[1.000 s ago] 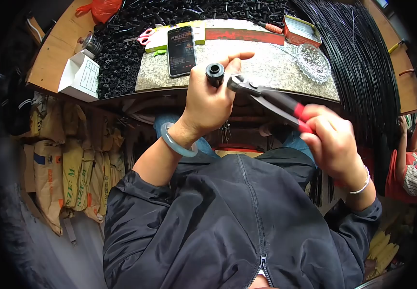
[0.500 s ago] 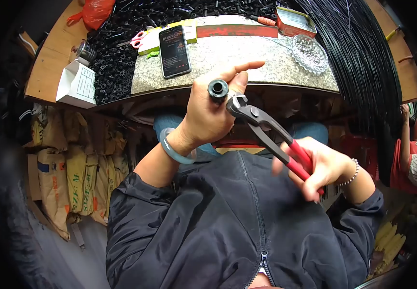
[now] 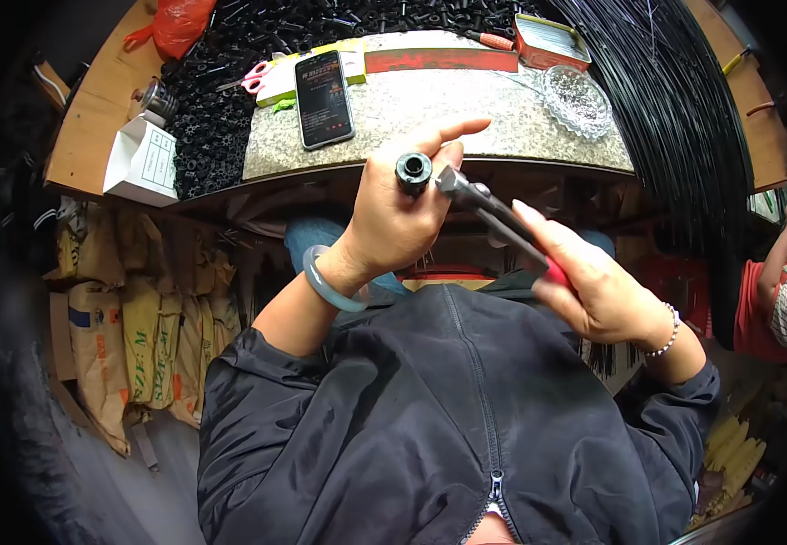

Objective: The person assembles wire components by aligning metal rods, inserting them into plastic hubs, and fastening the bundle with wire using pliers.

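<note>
My left hand (image 3: 392,222) is closed around a black tubular part (image 3: 413,171), whose round open end faces up at me; the index finger stretches out to the right. In my right hand (image 3: 601,289) are red-handled pincers (image 3: 495,213), gripped by the handles. Their jaws lie right beside the tube, by my left thumb; whether they bite on anything there is too small to tell. My right fingers hide most of the red handles.
A phone (image 3: 324,100), pink-handled scissors (image 3: 255,78), a red strip (image 3: 441,61) and a glass dish (image 3: 577,102) lie on the bench. Black parts (image 3: 207,136) heap at left, long black rods (image 3: 675,100) at right. Another person's arm (image 3: 780,250) shows far right.
The pincers' handles have come together and the tool has turned in my right hand, which has moved slightly up. My left hand keeps the tube almost in place.
</note>
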